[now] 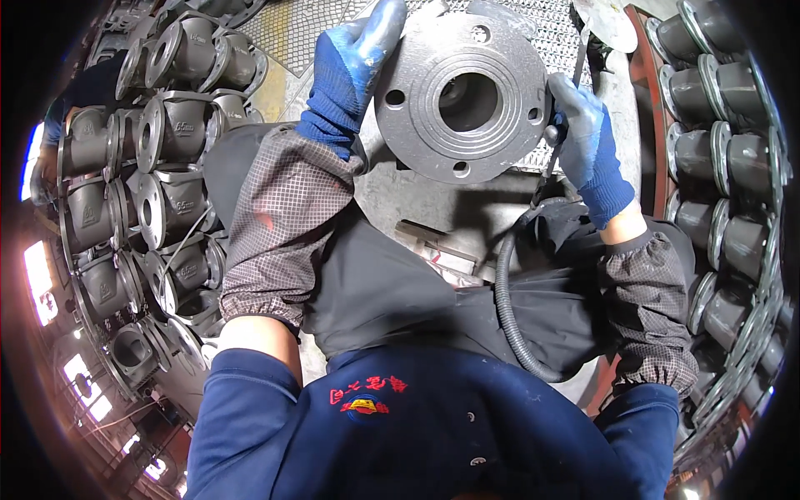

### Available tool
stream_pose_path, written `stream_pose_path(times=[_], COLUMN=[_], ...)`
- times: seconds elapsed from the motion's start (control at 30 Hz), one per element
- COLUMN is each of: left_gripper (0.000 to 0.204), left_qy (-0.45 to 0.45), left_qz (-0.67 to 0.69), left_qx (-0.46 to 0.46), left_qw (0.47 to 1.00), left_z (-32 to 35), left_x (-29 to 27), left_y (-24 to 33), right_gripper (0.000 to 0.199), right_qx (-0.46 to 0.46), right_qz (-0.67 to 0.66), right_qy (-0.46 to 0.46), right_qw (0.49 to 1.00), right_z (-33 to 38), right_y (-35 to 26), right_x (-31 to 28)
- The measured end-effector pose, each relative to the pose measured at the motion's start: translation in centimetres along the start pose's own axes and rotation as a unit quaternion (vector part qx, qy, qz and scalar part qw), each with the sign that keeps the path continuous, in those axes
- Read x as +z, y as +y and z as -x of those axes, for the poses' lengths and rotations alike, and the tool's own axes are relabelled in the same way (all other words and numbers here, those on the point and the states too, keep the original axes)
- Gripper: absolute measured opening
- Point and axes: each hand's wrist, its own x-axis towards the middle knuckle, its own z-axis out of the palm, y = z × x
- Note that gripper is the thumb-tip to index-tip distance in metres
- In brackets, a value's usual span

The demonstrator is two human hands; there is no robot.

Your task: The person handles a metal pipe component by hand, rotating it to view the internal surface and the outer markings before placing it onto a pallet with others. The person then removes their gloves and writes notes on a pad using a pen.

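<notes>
upper centre: left hand (350, 71) and right hand (583, 129) flank concentrically grooved, round metal flange (518, 79); grip closure indeterminable.

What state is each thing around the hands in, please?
Grey flanged casting, bored face toward the camera, centre bore open.
Left hand, gloved, at the casting's left rim.
Right hand, gloved, at its right rim.
Grey corrugated hose, bent in a curve.
Left-side flanged castings, stacked.
Right-side flanged castings, stacked in rows.
</notes>
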Motion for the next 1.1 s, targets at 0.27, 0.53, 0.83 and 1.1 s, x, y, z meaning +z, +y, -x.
stream_pose_path(times=[0.27, 0.53, 0.83, 1.1], left_gripper=[0.027, 0.052, 0.04, 0.026], left_qy=[-0.033, -0.035, -0.027, -0.039], left_qz=[-0.035, -0.001, -0.034, -0.05], left_qx=[0.206, 0.116, 0.167, 0.188], left_qw=[0.977, 0.993, 0.985, 0.98], left_z=[1.1, -0.7, -7.4, -8.9], left_x=[2.2, 2.1, 0.0, 0.3], left_y=[2.5, 1.3, -3.9, -5.5], right_gripper=[0.055, 0.036, 0.025, 0.042], right_qx=[0.275, 0.244, 0.174, -0.016], right_qz=[-0.235, -0.171, 0.011, 0.246], right_qy=[0.024, 0.074, 0.041, 0.011], right_qw=[0.932, 0.952, 0.984, 0.969], right_z=[1.4, 2.5, 3.8, 1.7], right_y=[0.7, 0.7, -5.6, -5.6], right_x=[-1.6, -3.3, -2.5, -1.9])
